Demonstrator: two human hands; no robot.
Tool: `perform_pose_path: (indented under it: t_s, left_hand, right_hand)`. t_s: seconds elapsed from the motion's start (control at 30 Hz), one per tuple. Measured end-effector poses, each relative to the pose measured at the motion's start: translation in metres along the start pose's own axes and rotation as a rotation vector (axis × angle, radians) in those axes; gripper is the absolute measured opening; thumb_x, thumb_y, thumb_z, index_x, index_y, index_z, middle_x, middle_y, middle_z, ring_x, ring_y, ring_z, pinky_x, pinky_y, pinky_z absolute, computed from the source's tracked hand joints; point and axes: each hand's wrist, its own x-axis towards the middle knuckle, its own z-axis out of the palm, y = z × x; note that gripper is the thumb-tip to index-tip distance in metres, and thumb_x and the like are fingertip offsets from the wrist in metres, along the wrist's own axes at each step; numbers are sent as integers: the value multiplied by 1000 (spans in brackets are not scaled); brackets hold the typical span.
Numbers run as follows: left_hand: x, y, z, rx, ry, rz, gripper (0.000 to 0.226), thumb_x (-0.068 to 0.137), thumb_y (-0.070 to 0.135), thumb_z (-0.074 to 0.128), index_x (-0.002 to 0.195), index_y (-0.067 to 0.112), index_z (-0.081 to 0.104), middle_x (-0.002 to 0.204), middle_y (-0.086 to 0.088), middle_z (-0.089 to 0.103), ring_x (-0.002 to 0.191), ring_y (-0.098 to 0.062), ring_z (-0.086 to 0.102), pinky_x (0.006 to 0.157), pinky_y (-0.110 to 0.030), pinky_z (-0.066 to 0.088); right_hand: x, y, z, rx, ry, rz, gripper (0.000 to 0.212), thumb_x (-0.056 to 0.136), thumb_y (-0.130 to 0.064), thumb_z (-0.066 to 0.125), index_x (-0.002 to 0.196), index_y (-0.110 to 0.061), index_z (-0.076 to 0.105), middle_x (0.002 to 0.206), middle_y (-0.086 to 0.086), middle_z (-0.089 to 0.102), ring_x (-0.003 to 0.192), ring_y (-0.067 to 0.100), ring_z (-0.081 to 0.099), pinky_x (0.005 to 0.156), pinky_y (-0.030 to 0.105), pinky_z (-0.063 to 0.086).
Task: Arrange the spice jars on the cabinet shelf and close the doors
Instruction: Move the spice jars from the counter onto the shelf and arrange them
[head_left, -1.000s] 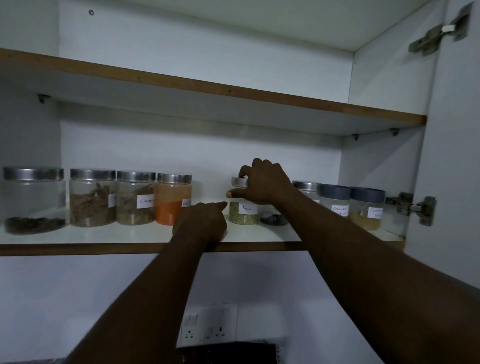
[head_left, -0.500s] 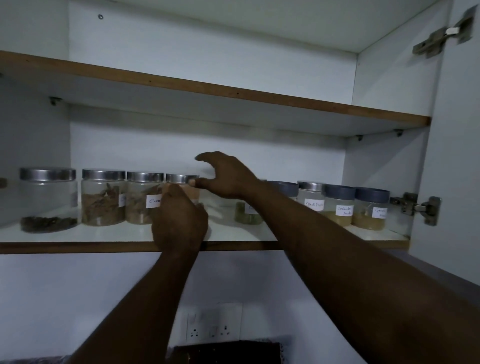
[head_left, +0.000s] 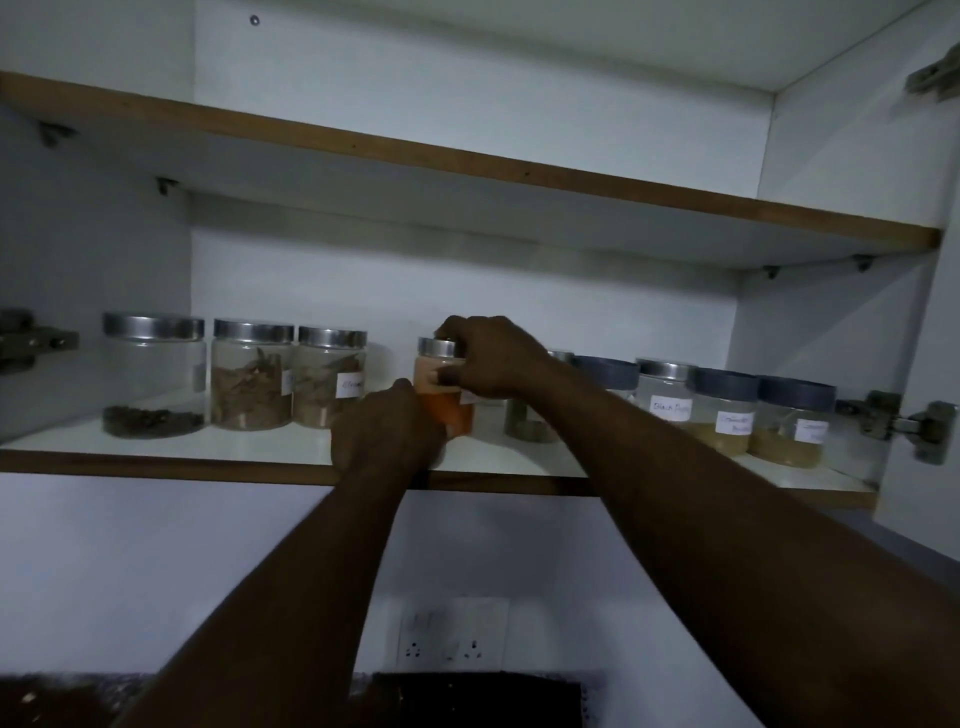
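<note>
The orange spice jar (head_left: 451, 410) with a silver lid stands mid-shelf on the white cabinet shelf (head_left: 218, 446). My right hand (head_left: 493, 358) grips it around the lid and upper side. My left hand (head_left: 384, 431) wraps its lower front. To the left stand three silver-lidded jars: one with dark seeds (head_left: 153, 373), one with brown leaves (head_left: 252, 382), one labelled (head_left: 330, 384). Behind my right wrist is a green-spice jar (head_left: 524, 421). On the right are a silver-lidded labelled jar (head_left: 667, 389) and two grey-lidded jars (head_left: 724, 413) (head_left: 792, 421).
An upper shelf (head_left: 467, 161) with a wooden edge runs above. The right cabinet door (head_left: 935, 364) hangs open with hinges (head_left: 904, 423). A left hinge (head_left: 31, 340) shows at the edge. Below are wall sockets (head_left: 452, 636) and a dark counter (head_left: 478, 699).
My right hand left the green jar, swept left and closed on the orange jar. The orange jar has shifted right, away from the three left jars, with my left hand on its base.
</note>
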Motion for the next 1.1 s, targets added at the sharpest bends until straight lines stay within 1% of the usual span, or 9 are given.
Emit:
perform_pose_path:
  t_s: [0.07, 0.13, 0.27, 0.43, 0.53, 0.67, 0.8, 0.93, 1.1]
  left_hand:
    - [5, 0, 6, 89, -10, 49, 52, 84, 61, 69, 119, 23, 62, 108, -2, 72, 97, -23, 68, 75, -33, 45]
    - [11, 0, 11, 134, -30, 90, 51, 86, 62, 65, 120, 24, 63, 108, -1, 72, 98, -23, 68, 74, -32, 43]
    - [20, 1, 16, 126, -117, 140, 49, 91, 57, 59, 130, 28, 60, 111, 1, 72, 99, -22, 67, 80, -35, 51]
    - [25, 6, 17, 93, -283, 138, 78, 84, 81, 49, 144, 32, 48, 127, 0, 68, 114, -24, 64, 96, -41, 47]
    - [24, 9, 17, 102, -260, 122, 82, 83, 84, 47, 146, 32, 48, 128, -1, 68, 114, -24, 64, 97, -42, 48]
    - [25, 6, 20, 91, -232, 117, 77, 84, 80, 52, 144, 31, 50, 126, -1, 69, 112, -24, 64, 95, -43, 48]
    - [27, 3, 25, 117, -178, 147, 70, 86, 77, 52, 140, 33, 54, 119, 1, 71, 106, -23, 66, 87, -39, 47]
    - [31, 1, 27, 135, -185, 160, 67, 87, 76, 49, 142, 38, 51, 118, 1, 71, 104, -22, 66, 81, -37, 43]
    - [31, 0, 29, 132, -185, 170, 64, 88, 73, 51, 141, 37, 53, 117, 1, 72, 103, -23, 66, 80, -37, 41]
  right_hand:
    - [-5, 12, -6, -6, -12, 7, 60, 87, -47, 74, 139, -24, 56, 128, 4, 68, 110, 22, 63, 93, 41, 53]
    - [-8, 21, -10, -11, -16, 7, 59, 89, -47, 72, 141, -24, 57, 130, 3, 68, 112, 22, 62, 93, 39, 52]
    - [-9, 28, -16, -36, -33, 22, 60, 92, -54, 68, 143, -26, 57, 133, 3, 66, 117, 23, 61, 95, 40, 51]
    - [-7, 32, -15, -53, 23, 53, 57, 87, -61, 70, 135, -29, 64, 125, 3, 67, 116, 24, 60, 96, 45, 52]
    - [-8, 32, -10, -54, 73, 72, 63, 82, -70, 68, 130, -30, 67, 121, 5, 63, 114, 25, 59, 94, 46, 52]
    - [-5, 29, -3, -117, 125, 85, 68, 77, -81, 63, 124, -32, 68, 123, 6, 59, 115, 26, 57, 93, 45, 50]
    - [-2, 28, -3, -180, 124, 91, 72, 77, -85, 59, 123, -31, 68, 128, 7, 59, 119, 28, 55, 96, 46, 46]
    - [-3, 28, -2, -228, 126, 109, 74, 77, -87, 55, 124, -30, 66, 133, 8, 57, 125, 30, 52, 100, 49, 42]
    - [-5, 26, 0, -219, 122, 122, 74, 79, -86, 55, 127, -31, 65, 136, 8, 56, 127, 30, 51, 102, 51, 40]
